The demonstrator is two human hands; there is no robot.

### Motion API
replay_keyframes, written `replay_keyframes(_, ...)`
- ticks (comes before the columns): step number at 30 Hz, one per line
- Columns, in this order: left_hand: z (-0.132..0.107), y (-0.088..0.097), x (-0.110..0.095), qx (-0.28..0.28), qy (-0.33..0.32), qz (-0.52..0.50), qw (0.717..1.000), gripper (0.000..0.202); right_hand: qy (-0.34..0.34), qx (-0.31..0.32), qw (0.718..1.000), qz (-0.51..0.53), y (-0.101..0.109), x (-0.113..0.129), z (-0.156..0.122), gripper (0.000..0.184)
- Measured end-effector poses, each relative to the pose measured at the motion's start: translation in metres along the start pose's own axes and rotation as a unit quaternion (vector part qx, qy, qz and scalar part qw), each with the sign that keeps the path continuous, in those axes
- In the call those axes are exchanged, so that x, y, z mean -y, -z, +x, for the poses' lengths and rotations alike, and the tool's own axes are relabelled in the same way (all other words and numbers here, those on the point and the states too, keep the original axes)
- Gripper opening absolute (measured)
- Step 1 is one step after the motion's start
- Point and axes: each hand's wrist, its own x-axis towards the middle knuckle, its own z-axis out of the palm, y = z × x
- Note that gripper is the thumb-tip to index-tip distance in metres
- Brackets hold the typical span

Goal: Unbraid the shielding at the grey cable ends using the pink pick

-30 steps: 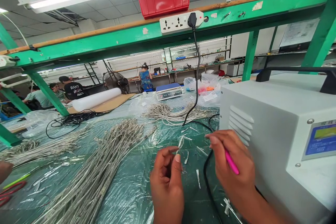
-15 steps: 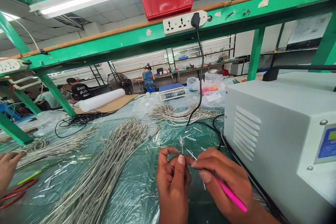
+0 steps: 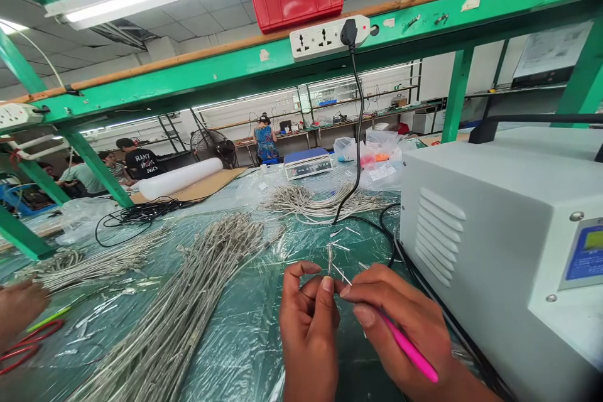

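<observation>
1. The person's left hand is curled, with the thumb and forefinger pinched narrow on a thin silver braided wire end, which stands upright just above those fingertips.
2. The right hand is closed around a slim bright-pink pen-shaped tool, and its tip is hidden by the fingers. The forefinger reaches toward the wire end, just beside the left thumb.
3. A short shiny metal sliver lies between the 2 hands, but I cannot tell whether either hand grips it.
4. Both hands are over a translucent green plastic sheet scattered with small silver offcuts.
5. A long bundle of grey braided cables lies to the left of the hands, and a second bundle of pale cables lies ahead of them.
6. To the right stands a pale grey metal machine box with louvred vents.
7. Another person's hand rests at the left edge, near a looped red cable.
</observation>
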Motion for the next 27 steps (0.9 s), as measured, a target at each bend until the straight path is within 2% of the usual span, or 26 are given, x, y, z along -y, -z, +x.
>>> replay_keyframes(9,-0.003,-0.001,-0.004,0.002,0.008,0.019,1.000,0.030,-0.006,-0.001,1.000,0.004,-0.002,-0.002,0.002,0.020)
replay_keyframes(20,-0.002,0.002,0.002,0.001,0.005,0.012,1.000,0.025,-0.014,0.008,1.000,-0.011,-0.001,-0.005,0.002,0.022)
replay_keyframes(22,-0.001,0.001,0.002,0.013,-0.009,0.028,0.999,0.020,-0.031,-0.048,0.997,-0.059,0.004,-0.009,0.004,0.021)
replay_keyframes(24,-0.001,0.001,0.002,0.029,-0.013,0.045,0.998,0.019,-0.062,-0.153,0.979,-0.121,0.009,-0.012,0.005,0.019)
replay_keyframes(25,-0.001,0.001,0.002,0.036,-0.011,0.045,0.998,0.018,-0.073,-0.185,0.970,-0.141,0.010,-0.013,0.006,0.018)
replay_keyframes(26,0.000,0.000,0.002,0.039,-0.009,0.038,0.998,0.017,-0.073,-0.187,0.969,-0.145,0.011,-0.014,0.005,0.018)
replay_keyframes(27,0.000,0.000,0.003,0.040,-0.008,0.026,0.999,0.017,-0.066,-0.160,0.975,-0.137,0.011,-0.013,0.004,0.018)
